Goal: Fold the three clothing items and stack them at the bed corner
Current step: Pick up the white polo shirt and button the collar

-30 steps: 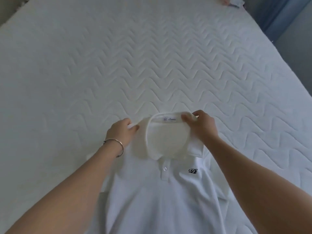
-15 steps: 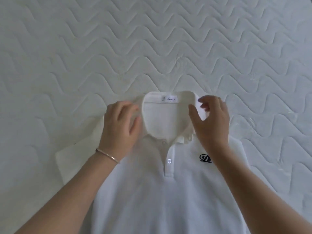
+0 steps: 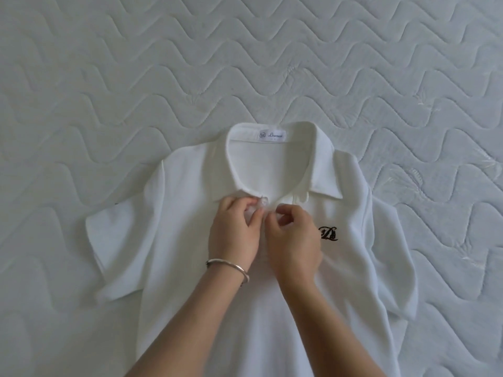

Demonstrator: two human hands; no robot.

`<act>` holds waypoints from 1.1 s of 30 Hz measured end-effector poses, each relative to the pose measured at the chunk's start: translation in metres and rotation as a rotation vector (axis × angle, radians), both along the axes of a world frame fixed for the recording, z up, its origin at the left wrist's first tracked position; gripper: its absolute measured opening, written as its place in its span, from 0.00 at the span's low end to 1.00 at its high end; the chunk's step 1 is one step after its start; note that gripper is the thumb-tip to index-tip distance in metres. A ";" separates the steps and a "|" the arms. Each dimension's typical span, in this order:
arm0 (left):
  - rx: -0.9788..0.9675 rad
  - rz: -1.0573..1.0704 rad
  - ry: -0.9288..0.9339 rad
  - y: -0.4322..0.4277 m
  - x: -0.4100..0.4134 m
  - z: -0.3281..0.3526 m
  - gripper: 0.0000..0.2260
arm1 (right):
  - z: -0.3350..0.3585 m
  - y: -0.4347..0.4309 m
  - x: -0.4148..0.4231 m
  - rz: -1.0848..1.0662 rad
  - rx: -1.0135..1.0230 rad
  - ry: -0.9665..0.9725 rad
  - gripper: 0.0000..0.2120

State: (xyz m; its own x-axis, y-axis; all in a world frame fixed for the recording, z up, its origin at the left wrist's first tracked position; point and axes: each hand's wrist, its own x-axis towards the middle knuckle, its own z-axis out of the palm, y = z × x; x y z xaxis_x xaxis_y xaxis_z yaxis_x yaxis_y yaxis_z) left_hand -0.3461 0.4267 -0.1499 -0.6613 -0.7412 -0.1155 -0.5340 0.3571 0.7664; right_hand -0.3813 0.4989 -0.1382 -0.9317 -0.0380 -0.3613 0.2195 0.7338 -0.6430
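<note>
A white polo shirt point(image 3: 174, 240) lies flat and face up on the bed, collar away from me, both short sleeves spread out. It has a small black logo on the chest and a label inside the collar. My left hand point(image 3: 234, 232), with a silver bangle on the wrist, pinches the left edge of the button placket just below the collar. My right hand point(image 3: 294, 240) pinches the right edge of the placket beside it. The two hands almost touch at the top button. The shirt's lower part runs out of view. No other clothing item is in view.
The white quilted mattress point(image 3: 136, 77) with a wavy stitch pattern fills the view around the shirt. No bed edge or corner shows in this frame.
Both hands left the collar sides and came together at the button placket below the collar. The view moved closer, and the collar now lies flat and spread.
</note>
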 end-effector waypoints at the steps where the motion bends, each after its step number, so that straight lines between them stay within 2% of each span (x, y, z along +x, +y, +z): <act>1: 0.009 0.023 -0.019 0.001 -0.003 0.000 0.08 | 0.000 -0.001 -0.001 -0.023 -0.033 -0.003 0.07; 5: 0.038 0.087 -0.013 0.004 -0.008 0.002 0.05 | 0.002 -0.002 -0.005 -0.051 -0.191 -0.033 0.03; 8: -0.025 0.059 -0.012 0.010 -0.006 0.004 0.04 | 0.003 -0.001 -0.006 -0.046 -0.283 -0.041 0.03; 14: -0.021 0.011 -0.158 0.007 -0.013 0.006 0.04 | -0.006 -0.006 -0.006 -0.063 -0.214 0.012 0.07; 17: 0.078 0.051 -0.146 0.003 -0.018 0.006 0.01 | -0.006 -0.011 -0.005 -0.123 -0.259 0.005 0.05; 21: 0.223 0.036 -0.024 -0.001 -0.015 0.014 0.04 | -0.001 -0.004 0.000 -0.151 -0.434 -0.023 0.04; 23: 0.313 0.025 -0.006 -0.004 -0.012 0.019 0.06 | 0.003 0.002 0.000 -0.111 -0.495 -0.049 0.05; 27: 0.646 0.058 0.079 -0.007 -0.010 0.022 0.09 | 0.016 0.012 -0.005 -0.002 -0.594 -0.045 0.06; 30: 0.742 0.028 0.103 -0.010 -0.008 0.021 0.08 | 0.018 0.018 -0.007 0.069 -0.625 -0.095 0.07; 33: 0.818 -0.001 0.132 -0.013 -0.008 0.018 0.06 | 0.013 0.021 -0.010 0.154 -0.551 -0.068 0.11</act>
State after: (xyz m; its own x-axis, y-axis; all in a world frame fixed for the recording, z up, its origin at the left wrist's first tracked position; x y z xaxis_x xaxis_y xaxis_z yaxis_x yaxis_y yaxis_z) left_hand -0.3537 0.4136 -0.1319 -0.7078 -0.4561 -0.5395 -0.4217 -0.3399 0.8406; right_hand -0.3917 0.5198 -0.1256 -0.8759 -0.3710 -0.3085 0.1909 0.3208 -0.9277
